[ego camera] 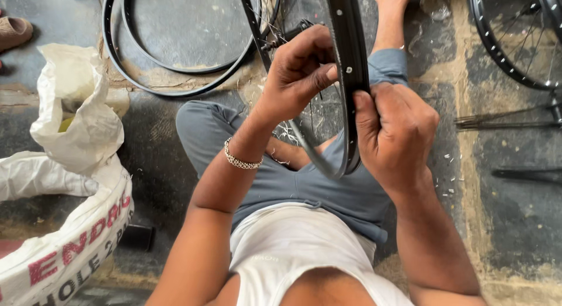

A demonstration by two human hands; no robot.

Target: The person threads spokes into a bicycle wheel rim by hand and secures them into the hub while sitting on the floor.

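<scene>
Sack: white woven sack (70, 183) lies on the floor, well off to my left.
Left hand: my left hand (301, 72) has its fingers (319, 77) pinched against the black wheel rim's (350, 60) left face.
Rim: upright between both hands, over my lap.
Right hand: my right hand (398, 133) has its fingers clamped on the rim's right edge.

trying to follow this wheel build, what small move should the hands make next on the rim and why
Probably seat a spoke at the hole: the left hand pinches at the rim's inner face, the right hand grips the rim below it, and loose spokes lie on the floor.
</scene>
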